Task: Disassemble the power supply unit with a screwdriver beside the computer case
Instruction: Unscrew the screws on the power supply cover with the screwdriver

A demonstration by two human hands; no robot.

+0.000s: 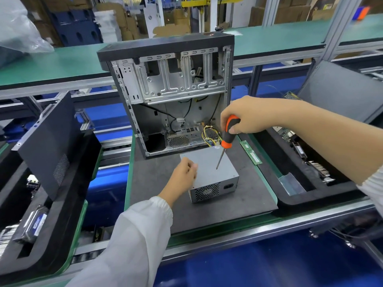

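Note:
A grey metal power supply unit [213, 172] lies on the dark mat [153, 183], just in front of the open computer case [172, 94]. Its fan grille and power socket face me. My right hand [250, 117] grips the orange-and-black handle of a screwdriver [227, 137]; the shaft slants down and its tip touches the unit's top plate. My left hand [184, 172] rests on the unit's left edge with its fingers curled; whether it pinches anything is unclear. Yellow and black wires [210, 135] run from the unit's far end into the case.
A green memory stick [251, 152] lies on the mat to the right of the unit. Black foam trays stand on both sides: the left tray [68, 214] holds a case side panel [49, 146] and a drive, the right tray [290, 199] circuit boards. Conveyor rails run behind.

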